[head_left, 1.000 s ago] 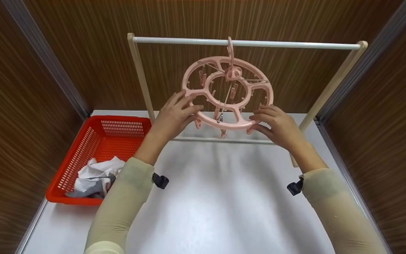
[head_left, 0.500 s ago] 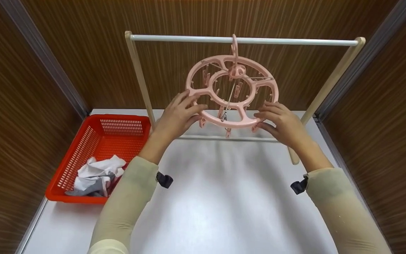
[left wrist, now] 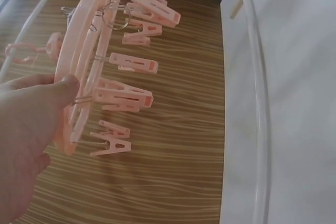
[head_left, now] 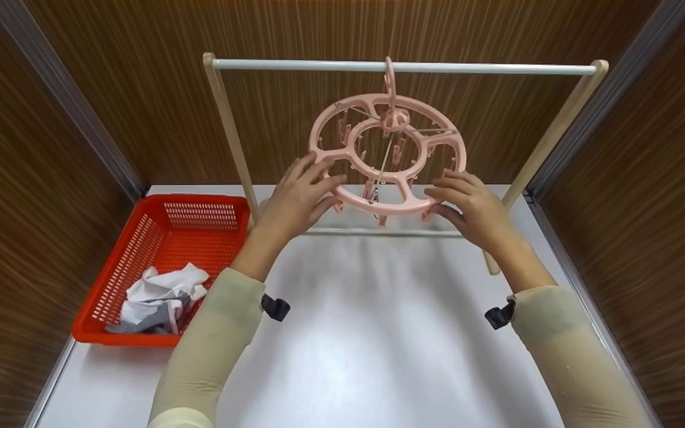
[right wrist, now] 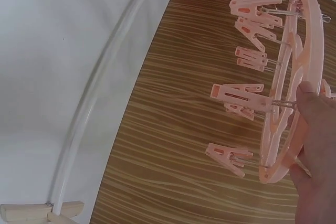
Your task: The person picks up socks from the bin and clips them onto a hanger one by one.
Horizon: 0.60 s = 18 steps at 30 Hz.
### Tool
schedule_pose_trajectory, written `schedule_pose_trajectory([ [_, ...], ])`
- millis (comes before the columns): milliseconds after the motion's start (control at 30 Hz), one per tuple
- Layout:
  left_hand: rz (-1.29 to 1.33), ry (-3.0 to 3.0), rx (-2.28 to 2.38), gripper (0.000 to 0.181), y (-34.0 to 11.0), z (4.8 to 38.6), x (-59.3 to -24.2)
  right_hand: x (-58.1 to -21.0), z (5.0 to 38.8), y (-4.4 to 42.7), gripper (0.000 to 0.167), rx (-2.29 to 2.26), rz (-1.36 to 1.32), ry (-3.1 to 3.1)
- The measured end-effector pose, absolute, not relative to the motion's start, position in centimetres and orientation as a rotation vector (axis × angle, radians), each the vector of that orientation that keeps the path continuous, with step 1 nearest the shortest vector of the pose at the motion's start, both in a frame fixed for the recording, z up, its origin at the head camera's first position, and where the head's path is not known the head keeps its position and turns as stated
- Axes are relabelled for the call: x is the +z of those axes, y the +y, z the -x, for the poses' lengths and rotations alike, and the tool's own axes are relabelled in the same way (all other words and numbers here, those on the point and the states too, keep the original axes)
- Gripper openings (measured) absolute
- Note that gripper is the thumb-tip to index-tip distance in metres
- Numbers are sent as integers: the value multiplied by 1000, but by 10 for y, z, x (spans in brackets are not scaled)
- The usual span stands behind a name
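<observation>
Both hands are up at the round pink hanger [head_left: 401, 178] now; its hook [head_left: 390, 83] curls over the white rail [head_left: 295, 65], near the rail's middle, and the ring hangs below it, well above the tabletop [head_left: 330, 345]; the left hand [head_left: 299, 193] grips the outer rim on its own side, fingers laid over the top, thumb from beneath; the right hand [head_left: 472, 208] matches it across the near edge, pinching the rim between thumb and fingers; steadying or turning the ring looks to be the step, and this even, two-sided hold suits it, I'd say; a light pinch should do, since a hard downward pull on one side could tip the ring or drag the hook along the rail; mind the clips [left wrist: 134, 62] too, pink and dangling all round underneath; one [right wrist: 244, 97] hangs right by the right thumb, so the thumbs are best kept on the plastic and off the thin wire links, which look ready to snag; over on the left sits the red basket [head_left: 128, 339], crumpled white and grey cloth [head_left: 161, 297] in its near end, touched by neither hand; level ring, slow wrists, that's my advice.
</observation>
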<state>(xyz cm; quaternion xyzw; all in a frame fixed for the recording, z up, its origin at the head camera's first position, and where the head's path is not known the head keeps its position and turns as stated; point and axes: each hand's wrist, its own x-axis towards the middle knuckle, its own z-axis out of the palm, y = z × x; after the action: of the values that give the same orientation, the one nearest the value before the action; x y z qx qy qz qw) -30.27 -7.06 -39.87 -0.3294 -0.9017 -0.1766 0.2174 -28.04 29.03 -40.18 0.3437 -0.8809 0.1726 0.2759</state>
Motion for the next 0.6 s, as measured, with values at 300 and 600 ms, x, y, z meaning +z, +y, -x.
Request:
schedule_pose_trajectory([
  [300, 1012, -2332, -426, 45, -53, 288, -386, -394, 279, 290, 31, 457, -942, -2306],
  [600, 1061, -2254, -522, 35, -46, 283, -388, -392, 272, 288, 37, 493, -916, -2242],
])
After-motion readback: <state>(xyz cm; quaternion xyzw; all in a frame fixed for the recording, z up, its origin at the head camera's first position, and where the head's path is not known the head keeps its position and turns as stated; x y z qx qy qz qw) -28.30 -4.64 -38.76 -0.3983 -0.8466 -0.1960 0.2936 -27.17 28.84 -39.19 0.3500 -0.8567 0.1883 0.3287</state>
